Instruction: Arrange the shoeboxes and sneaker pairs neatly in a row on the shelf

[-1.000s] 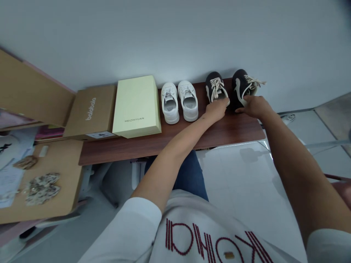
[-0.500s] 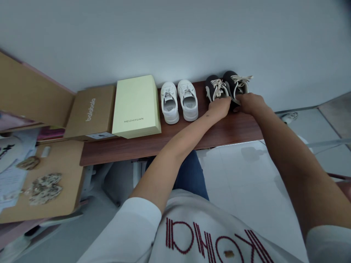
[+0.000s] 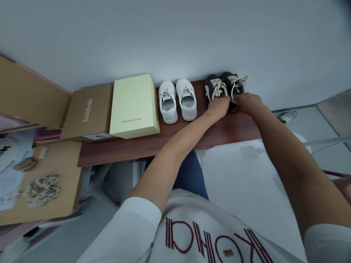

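Two dark shoes with cream laces stand side by side at the right end of a brown wooden shelf, toes toward the wall. My left hand [image 3: 219,106] is closed on the heel of the left dark shoe [image 3: 214,86]. The right dark shoe [image 3: 229,79] has its heel gripped by my right hand [image 3: 248,102]; the fingertips are partly hidden. A pair of white sneakers, the left one [image 3: 168,102] and the right one [image 3: 187,99], sits to the left of my hands, apart from them.
Along the wooden shelf [image 3: 115,150] lie a pale yellow box [image 3: 134,102] and a brown cardboard box [image 3: 87,109]. A desk [image 3: 68,160] at the left holds papers and a patterned scrunchie [image 3: 42,190]. Another shoe [image 3: 287,116] is on the floor at the right.
The right dark shoe has shifted slightly left, closer to the other dark shoe, with my right hand on it. The view has moved a little; my left hand keeps its grip.
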Motion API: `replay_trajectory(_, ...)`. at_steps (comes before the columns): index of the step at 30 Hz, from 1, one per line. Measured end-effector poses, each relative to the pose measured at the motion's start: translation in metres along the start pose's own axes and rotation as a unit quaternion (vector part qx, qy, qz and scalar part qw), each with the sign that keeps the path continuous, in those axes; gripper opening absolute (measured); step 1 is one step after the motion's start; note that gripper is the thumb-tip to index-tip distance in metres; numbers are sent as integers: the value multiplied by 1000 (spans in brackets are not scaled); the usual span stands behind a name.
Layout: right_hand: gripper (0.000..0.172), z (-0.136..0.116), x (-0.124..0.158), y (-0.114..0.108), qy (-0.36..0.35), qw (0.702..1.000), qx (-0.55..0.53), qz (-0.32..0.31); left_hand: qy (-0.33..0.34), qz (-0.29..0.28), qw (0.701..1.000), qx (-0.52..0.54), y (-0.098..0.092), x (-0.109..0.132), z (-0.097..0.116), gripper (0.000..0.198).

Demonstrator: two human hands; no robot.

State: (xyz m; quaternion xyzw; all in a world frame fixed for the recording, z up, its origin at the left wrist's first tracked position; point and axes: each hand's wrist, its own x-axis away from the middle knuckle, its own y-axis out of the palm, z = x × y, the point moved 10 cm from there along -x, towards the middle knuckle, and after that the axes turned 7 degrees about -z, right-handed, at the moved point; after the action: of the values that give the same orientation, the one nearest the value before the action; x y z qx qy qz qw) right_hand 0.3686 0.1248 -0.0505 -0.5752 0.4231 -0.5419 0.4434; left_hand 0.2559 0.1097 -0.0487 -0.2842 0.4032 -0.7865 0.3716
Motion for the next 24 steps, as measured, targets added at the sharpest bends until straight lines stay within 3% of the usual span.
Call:
replay_trajectory(4, 39, -4, -2, 3, 15, 997, 76, -21, -15, -5, 1000, 20, -1, -2, -5, 29)
replay_trajectory(10, 39, -8, 2, -1, 16, 998, 60, -20, 2, 3, 1000, -18, -8, 2, 1, 31)
replay_trajectory(19, 37, -36, 39, -58, -22, 993, 83, 77, 26, 62, 996, -50, -37, 34, 12, 41)
replay_trajectory(24, 33, -55, 51, -71, -41, 993, 60, 91, 24, 74, 995, -58, -56, 54, 11, 44)
